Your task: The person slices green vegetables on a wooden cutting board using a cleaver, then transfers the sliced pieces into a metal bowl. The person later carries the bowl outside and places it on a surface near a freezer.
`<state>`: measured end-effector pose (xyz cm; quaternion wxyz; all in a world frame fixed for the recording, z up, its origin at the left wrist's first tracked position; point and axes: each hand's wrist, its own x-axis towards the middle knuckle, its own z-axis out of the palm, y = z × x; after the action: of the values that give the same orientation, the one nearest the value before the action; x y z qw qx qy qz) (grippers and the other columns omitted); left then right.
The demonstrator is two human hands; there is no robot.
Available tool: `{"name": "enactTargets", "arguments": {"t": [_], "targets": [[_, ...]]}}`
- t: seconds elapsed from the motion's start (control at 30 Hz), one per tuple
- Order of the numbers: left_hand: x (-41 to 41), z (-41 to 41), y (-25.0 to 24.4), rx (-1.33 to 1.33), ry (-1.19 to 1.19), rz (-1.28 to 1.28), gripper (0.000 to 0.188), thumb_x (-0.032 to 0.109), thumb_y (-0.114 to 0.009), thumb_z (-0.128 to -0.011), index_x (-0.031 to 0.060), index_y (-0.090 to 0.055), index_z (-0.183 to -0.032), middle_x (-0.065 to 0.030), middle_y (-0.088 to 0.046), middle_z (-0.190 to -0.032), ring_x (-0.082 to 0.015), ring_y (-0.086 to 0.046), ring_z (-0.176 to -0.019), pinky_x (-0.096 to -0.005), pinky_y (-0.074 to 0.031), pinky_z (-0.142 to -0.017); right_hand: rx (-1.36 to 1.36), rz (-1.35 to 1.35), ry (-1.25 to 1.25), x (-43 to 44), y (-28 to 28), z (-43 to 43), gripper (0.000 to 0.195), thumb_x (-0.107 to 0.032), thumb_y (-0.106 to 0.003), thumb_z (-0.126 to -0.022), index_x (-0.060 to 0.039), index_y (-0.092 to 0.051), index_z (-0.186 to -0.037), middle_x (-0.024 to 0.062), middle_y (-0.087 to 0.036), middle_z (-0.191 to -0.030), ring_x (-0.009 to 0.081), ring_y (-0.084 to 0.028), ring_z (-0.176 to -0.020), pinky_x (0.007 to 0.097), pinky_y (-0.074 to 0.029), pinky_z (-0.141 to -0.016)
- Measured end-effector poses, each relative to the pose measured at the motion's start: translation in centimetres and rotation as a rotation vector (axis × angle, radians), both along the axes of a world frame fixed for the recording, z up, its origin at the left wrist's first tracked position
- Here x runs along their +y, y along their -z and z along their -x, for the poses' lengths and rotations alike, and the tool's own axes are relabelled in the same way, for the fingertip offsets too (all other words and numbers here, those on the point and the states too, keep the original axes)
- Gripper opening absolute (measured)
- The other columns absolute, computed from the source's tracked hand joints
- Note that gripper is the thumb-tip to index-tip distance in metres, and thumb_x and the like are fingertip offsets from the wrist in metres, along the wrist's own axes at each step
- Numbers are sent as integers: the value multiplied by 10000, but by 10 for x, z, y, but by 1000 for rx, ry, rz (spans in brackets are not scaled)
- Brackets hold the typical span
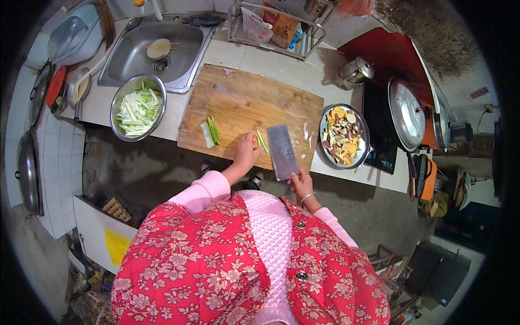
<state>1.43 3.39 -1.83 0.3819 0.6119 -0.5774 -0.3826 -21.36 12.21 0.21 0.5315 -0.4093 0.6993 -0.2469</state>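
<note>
My right hand (pixel 301 185) grips the handle end of a broad cleaver (pixel 282 152), whose blade lies over the right front part of a wooden cutting board (pixel 252 101). My left hand (pixel 247 152) is at the board's front edge, its fingers bent beside thin green-white vegetable strips (pixel 262 142); whether it holds any of them I cannot tell. To its left on the board are green stalk pieces (pixel 213 131) and a pale piece (pixel 207 135). A steel bowl (pixel 115 129) of cut green-white strips stands left of the board. At right is a plate (pixel 357 162) of mixed sliced food.
A steel sink (pixel 118 61) with a small bowl (pixel 158 48) and chopsticks lies at the back left. Behind the board stands a metal rack (pixel 276 46) with packets. A steel kettle (pixel 354 73), a black cooktop (pixel 380 122) and a large pan lid (pixel 406 115) are at the right.
</note>
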Motion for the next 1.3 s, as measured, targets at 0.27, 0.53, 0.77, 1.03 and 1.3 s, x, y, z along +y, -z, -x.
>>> {"name": "enactTargets", "arguments": {"t": [0.27,0.53,0.77,1.03,1.3], "targets": [[-6,-6,-17,71,-129,-15,434,57,-776,-674,10,-545,-1038,-81,-557,-879,-154,-595,-676,-266,-508,-615,-120,39,-197,-17,-9,-34,124,-166,-522,-911,-49,-514,-953,29,-586,-621,79,-464,-410,232,-366,-377],[-42,-120,-77,127,-409,84,453,86,-821,-609,36,-556,-972,-53,-563,-850,-118,-568,-650,-270,-497,-605,-76,288,-479,-93,-78,-143,98,-131,-524,-904,-40,-495,-924,29,-575,-623,79,-451,-405,229,-357,-372],[-58,-280,-72,54,-695,246,294,110,-753,-708,45,-600,-951,-61,-629,-835,-130,-593,-670,-264,-492,-618,-230,197,-636,-138,-125,-259,150,-151,-555,-892,-18,-492,-923,56,-612,-668,91,-494,-430,238,-397,-385],[-60,-339,-60,-554,-710,290,304,101,-689,-719,71,-613,-1011,-134,-588,-1010,-289,-538,-1018,-352,-416,-902,-214,186,-370,-149,-104,-216,160,-140,-568,-881,-21,-508,-968,60,-596,-660,89,-483,-431,240,-382,-374],[-42,-167,-56,-233,-50,-155,413,274,-709,-763,85,-551,-1095,-158,-551,-1042,-325,-545,-1019,-425,-452,-833,-134,98,-20,-99,-70,-92,124,-120,-512,-905,-39,-470,-988,63,-580,-675,99,-467,-397,240,-376,-343]]}}
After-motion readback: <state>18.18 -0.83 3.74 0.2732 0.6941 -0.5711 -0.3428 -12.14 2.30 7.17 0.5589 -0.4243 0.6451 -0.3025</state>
